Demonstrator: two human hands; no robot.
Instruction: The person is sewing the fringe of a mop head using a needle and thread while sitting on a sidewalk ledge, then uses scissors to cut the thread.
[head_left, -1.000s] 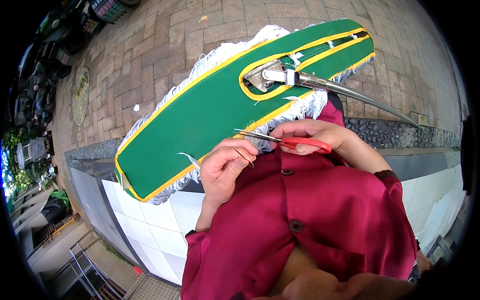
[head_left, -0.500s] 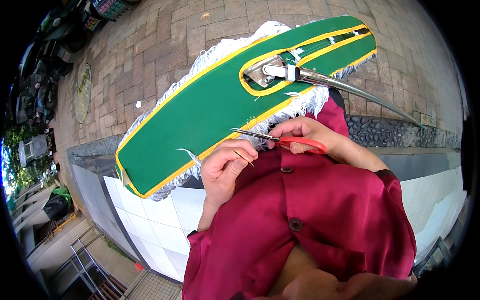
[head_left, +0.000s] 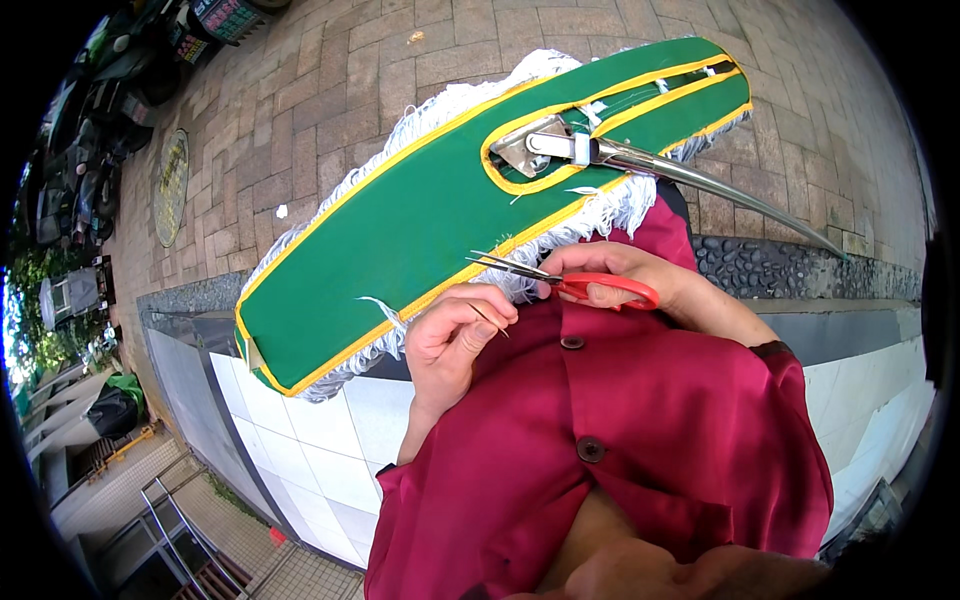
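Note:
My left hand (head_left: 455, 338) pinches a thin needle (head_left: 489, 318) between thumb and fingertips, at the near edge of a dust mop. Red-handled scissors (head_left: 607, 288) are in my right hand (head_left: 610, 265), with the fingers around the handles. Their blades point left, slightly apart, over the mop's yellow trim. The mop head (head_left: 420, 240) lies tilted in front of me, green on top with a pale string fringe (head_left: 625, 207). Loose white strands (head_left: 380, 310) stick up from its trim beside my left hand. Any thread on the needle is too fine to make out.
A metal mop handle (head_left: 720, 190) runs from the bracket in the mop's slot toward the right. Beyond lies brick paving (head_left: 330, 120). A pebbled strip (head_left: 765, 262) and pale tiles (head_left: 290, 430) are near me. Parked scooters (head_left: 100, 170) stand at far left.
The scissors' blades have parted a little more and shifted slightly right with my right hand. My left hand keeps its pinch on the needle, and the mop stays in place.

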